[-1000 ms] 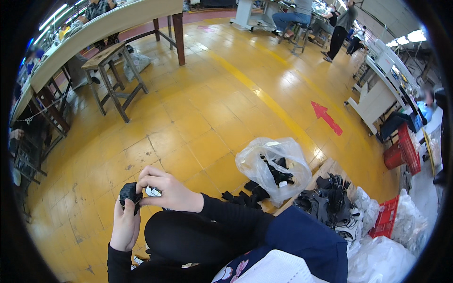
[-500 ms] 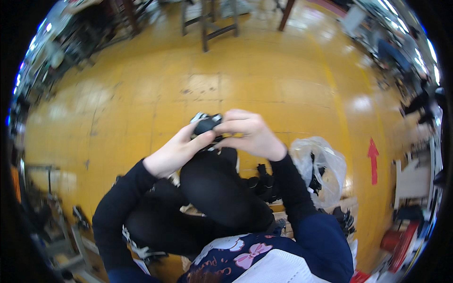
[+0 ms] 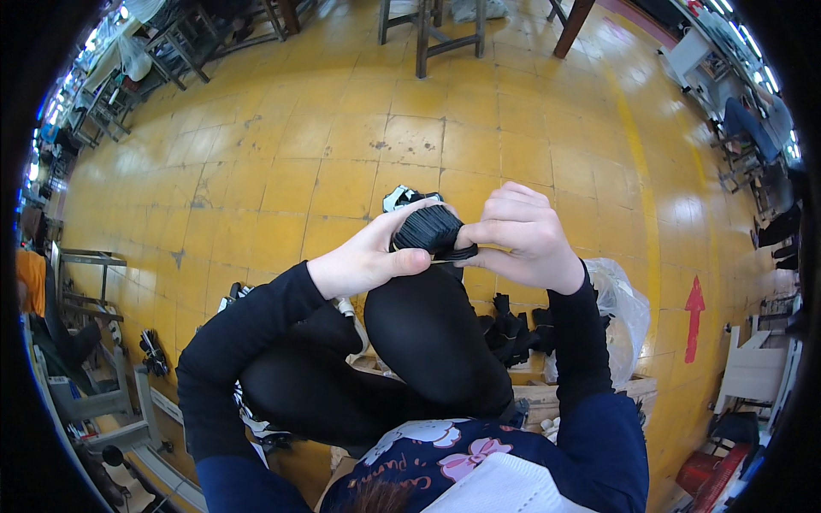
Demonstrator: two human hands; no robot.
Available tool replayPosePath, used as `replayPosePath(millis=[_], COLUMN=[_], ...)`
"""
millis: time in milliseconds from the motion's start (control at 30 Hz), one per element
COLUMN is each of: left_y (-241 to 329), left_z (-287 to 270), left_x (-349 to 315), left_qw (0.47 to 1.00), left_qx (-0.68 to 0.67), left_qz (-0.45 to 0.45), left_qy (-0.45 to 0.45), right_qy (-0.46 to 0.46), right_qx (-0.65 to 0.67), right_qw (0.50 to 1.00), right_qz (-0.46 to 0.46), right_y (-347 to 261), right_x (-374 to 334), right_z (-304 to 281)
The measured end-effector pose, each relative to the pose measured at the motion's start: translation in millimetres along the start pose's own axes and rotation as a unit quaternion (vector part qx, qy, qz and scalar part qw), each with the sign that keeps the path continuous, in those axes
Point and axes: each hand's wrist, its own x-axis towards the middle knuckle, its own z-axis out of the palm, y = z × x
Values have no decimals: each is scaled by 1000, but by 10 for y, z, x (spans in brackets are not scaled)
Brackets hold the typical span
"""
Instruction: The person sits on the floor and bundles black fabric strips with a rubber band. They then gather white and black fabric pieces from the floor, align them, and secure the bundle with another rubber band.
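Note:
Above my knees, my left hand [image 3: 368,252] is wrapped around a bundle of thin black strips [image 3: 428,229], its thumb pressed along the near side. The bundle's upper face looks finely ribbed, like many layers packed together. My right hand [image 3: 523,241] pinches the bundle's right edge between thumb and forefinger, the other fingers curled. A thin pale line, perhaps a band, runs along the near edge by my fingertips. Just beyond my left hand shows a black-and-white bundle [image 3: 409,198]; what supports it is hidden.
Several black bundles [image 3: 510,335] lie right of my knees, near a wooden crate or pallet [image 3: 539,402]. Beside them stands a clear plastic bag [image 3: 629,312]. Yellow floor tiles carry a red arrow [image 3: 694,316]. Wooden stool legs [image 3: 422,43] stand ahead; metal frames [image 3: 128,410] stand left.
My view has shifted, so the scene sits differently. The black bundle now turns its ribbed face up, and my right fingers have moved to its right edge.

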Motion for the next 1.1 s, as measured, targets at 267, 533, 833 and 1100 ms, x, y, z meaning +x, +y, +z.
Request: replayPosePath(millis=[267,533,833,1100], left_y=[-101,-102,-83,1], left_z=[-78,-71,-98,-219], left_x=[-22,41,108,83], left_qw=[990,965,967,968], left_qx=[-113,-248,-245,-224], left_qz=[-81,-67,-42,34], left_qy=[35,52,56,105], right_qy=[27,54,242,328], right_qx=[177,360,372,475], right_qw=[962,852,806,743], right_qz=[207,376,391,340], right_y=[81,70,7,14], right_x=[3,0,53,50], right_z=[218,399,705,644])
